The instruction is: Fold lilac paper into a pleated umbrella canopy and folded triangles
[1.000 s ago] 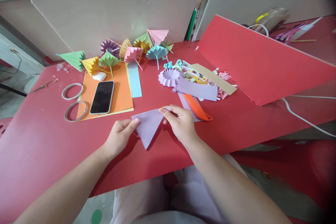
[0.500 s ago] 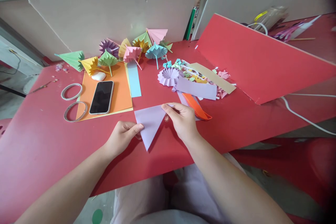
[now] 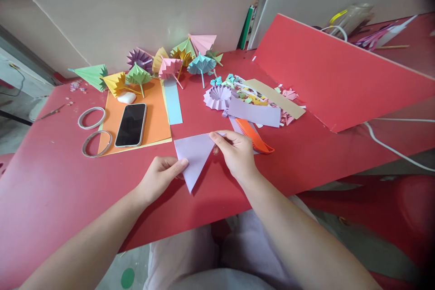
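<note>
My left hand (image 3: 159, 176) and right hand (image 3: 235, 152) pinch the lilac paper triangle (image 3: 194, 156) at two edges, flat on the red table (image 3: 54, 181)

Lilac sheet (image 3: 244, 130) mostly hidden under right hand (image 3: 234, 152).

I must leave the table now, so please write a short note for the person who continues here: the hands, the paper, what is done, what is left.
Left hand: pinches the left edge of the lilac paper triangle.
Right hand: pinches its upper right corner.
The triangle lies on the red table, point toward the person.
Nearby: orange comb-like tool, lilac sheet, pleated lilac disc.
Done: sheet folded to a triangle; paper umbrellas stand at the back.
Left: this triangle has no pleats yet.
</note>
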`<state>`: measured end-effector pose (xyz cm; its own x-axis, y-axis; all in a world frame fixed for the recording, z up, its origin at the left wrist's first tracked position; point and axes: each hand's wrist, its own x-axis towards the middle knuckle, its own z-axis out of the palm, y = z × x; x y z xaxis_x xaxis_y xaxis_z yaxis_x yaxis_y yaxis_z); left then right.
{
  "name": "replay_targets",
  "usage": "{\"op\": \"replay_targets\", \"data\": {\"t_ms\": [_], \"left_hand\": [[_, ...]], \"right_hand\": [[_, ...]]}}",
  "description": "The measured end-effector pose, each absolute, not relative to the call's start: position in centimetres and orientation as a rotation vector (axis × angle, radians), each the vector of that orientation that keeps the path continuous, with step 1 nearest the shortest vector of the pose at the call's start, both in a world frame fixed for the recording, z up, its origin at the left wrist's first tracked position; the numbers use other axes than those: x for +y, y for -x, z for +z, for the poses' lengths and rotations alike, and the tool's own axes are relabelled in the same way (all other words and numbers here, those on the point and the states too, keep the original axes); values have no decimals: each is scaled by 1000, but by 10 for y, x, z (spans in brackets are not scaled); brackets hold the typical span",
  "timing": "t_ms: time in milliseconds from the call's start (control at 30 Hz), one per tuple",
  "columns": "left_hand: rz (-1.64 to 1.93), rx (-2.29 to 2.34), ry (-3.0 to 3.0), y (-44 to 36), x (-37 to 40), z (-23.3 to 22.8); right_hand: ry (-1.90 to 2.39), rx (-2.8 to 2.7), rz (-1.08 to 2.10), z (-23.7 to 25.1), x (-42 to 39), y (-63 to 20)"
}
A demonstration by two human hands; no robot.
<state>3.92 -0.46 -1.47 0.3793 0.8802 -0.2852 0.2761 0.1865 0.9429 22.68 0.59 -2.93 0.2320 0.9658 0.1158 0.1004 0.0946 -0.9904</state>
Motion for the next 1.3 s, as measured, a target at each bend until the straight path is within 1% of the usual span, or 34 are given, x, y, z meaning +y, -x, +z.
{"op": "replay_targets", "data": {"t_ms": [167, 500, 767, 1300], "left_hand": [[658, 1141, -1202, -42, -3, -18], [537, 1104, -1078, -47, -3, -14], [484, 1118, -1044, -50, -5, -9], [392, 1087, -1154, -49, -6, -15]], "right_hand": [[1300, -1257, 889, -28, 2, -222], [1333, -1213, 885, -27, 5, -227], [1345, -1183, 891, -26, 7, -228], [1319, -1041, 905, -27, 11, -230]]}}
